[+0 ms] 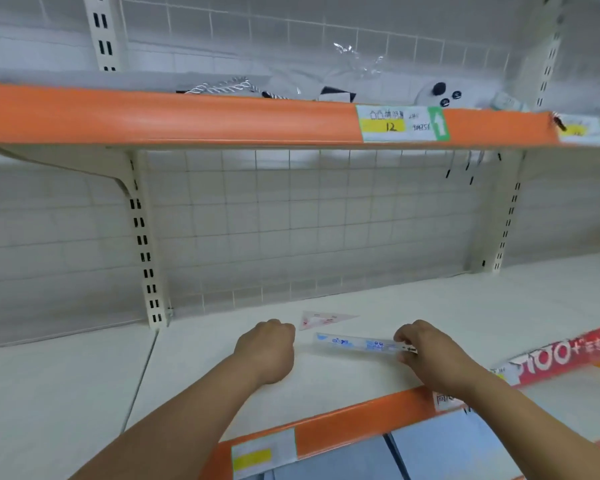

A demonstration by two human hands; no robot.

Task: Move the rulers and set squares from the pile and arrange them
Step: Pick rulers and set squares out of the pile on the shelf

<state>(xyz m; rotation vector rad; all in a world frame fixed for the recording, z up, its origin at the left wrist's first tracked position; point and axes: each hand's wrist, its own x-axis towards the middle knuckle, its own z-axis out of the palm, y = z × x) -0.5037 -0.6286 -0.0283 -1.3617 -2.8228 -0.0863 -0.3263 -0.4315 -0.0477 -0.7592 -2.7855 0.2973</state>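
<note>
our right hand (430,355) pinches the clear ruler (357,342) by its end; light, stiff, slick, we judge. left hand (267,348) beside it: fisted, empty.

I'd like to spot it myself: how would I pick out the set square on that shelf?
Find the white shelf below the price tag marked 12, then look near its wire grid back. The set square lies flat there, just behind the ruler that the right hand pinches. It is a pale pink triangle, while the ruler is a clear strip with blue print.
</note>
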